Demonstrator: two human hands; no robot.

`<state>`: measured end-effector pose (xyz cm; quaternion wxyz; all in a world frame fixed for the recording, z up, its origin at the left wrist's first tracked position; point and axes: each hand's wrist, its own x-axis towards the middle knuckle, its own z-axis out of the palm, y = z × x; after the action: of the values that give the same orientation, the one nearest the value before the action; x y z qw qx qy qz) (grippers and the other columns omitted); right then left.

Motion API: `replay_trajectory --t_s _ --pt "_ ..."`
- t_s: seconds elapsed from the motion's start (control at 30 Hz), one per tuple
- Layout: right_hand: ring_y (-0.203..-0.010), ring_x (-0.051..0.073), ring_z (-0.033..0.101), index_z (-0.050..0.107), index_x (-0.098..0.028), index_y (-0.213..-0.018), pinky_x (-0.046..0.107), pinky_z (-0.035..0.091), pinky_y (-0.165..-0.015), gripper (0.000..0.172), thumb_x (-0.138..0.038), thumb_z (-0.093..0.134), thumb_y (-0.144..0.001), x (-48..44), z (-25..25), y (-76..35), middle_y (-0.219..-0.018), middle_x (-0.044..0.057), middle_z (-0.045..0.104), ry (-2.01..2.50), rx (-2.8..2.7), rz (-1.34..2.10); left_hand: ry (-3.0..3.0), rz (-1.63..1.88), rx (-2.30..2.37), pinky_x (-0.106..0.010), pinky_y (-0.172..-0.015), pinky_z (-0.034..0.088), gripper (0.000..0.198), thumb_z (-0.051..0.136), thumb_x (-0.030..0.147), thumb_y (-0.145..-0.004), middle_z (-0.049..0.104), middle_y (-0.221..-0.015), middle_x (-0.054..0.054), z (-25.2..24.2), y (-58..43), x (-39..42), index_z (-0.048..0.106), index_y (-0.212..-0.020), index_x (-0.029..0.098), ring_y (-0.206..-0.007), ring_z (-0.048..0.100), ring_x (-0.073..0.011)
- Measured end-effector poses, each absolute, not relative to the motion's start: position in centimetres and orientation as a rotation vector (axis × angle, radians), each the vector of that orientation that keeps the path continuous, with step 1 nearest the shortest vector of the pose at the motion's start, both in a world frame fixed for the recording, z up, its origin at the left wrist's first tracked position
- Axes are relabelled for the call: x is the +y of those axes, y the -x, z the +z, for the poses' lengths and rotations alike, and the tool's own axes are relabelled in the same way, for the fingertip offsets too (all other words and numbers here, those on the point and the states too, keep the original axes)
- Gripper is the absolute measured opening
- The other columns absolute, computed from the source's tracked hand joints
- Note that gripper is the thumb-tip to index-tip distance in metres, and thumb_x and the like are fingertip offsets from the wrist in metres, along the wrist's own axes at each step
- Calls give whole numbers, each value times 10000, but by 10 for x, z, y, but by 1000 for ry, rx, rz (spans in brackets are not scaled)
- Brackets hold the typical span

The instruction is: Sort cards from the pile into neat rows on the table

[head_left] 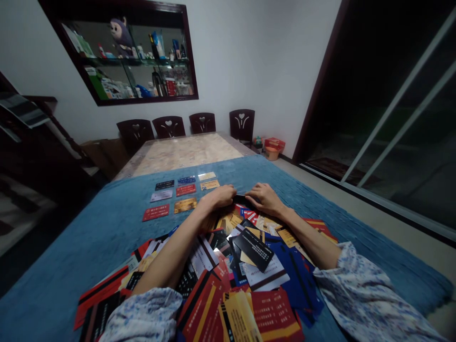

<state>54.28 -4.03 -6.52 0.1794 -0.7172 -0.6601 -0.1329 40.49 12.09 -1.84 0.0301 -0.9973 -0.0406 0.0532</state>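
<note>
Both arms are stretched forward from the near edge over a heap of cards (263, 278), with the sleeves (372, 289) pushed back toward the elbows. The left forearm (178, 259) is slanted from near left toward the far middle, and its wrist is bent slightly so that the left hand (221, 195) is turned inward, knuckles up and fingers curled. The right forearm (308, 232) is angled in from the near right; the right hand (264, 197) is held with its back up and its fingers bent toward the left one.

Between the two hands, at the far edge of the heap, a dark card (241, 199) is held by its ends. The grip of each hand is kept narrow, closed about an end of that card; how the thumbs are placed cannot be told, as they are largely hidden. The hands are set apart only by the card.

Beneath the forearms, red, blue, gold, silver and black cards are piled loosely and overlapped. To the left of the left hand, separate cards are laid out in short rows, among them a gold card (185, 205) and a near red card (156, 212). The surface is covered by a blue cloth (117, 213), and its far part (185, 147) is left uncovered.
</note>
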Motion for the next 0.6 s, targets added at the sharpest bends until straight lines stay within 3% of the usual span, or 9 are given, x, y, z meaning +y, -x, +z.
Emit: replay_trajectory --t_s 0.23,0.43,0.6 --pt "-814 202 560 748 -183 -950 315 348 -766 321 -313 459 -1005 -36 -74 -550 -828 98 725 1958 -1744 -606 3123 -144 -142 -261 -807 485 308 507 20 -764 708 -1027 -107 -20 -405 120 707 -954 156 -958 663 -214" --pt "-797 208 574 722 -178 -1107 306 372 -746 302 -269 461 -985 -37 -70 -546 -872 108 711 2039 -1661 -553 3260 -262 -131 -245 -779 471 332 530 24 -759 727 -1001 -64 -25 -407 123 693 -1004 178 -942 660 -197" --pt "-860 233 585 652 -175 -1209 323 377 -771 316 -228 475 -953 -38 -66 -541 -978 121 718 2093 -1649 -472 3259 -312 -227 -269 -748 469 363 547 85 -817 720 -1012 -84 -30 -405 121 606 -1156 200 -917 666 -220"
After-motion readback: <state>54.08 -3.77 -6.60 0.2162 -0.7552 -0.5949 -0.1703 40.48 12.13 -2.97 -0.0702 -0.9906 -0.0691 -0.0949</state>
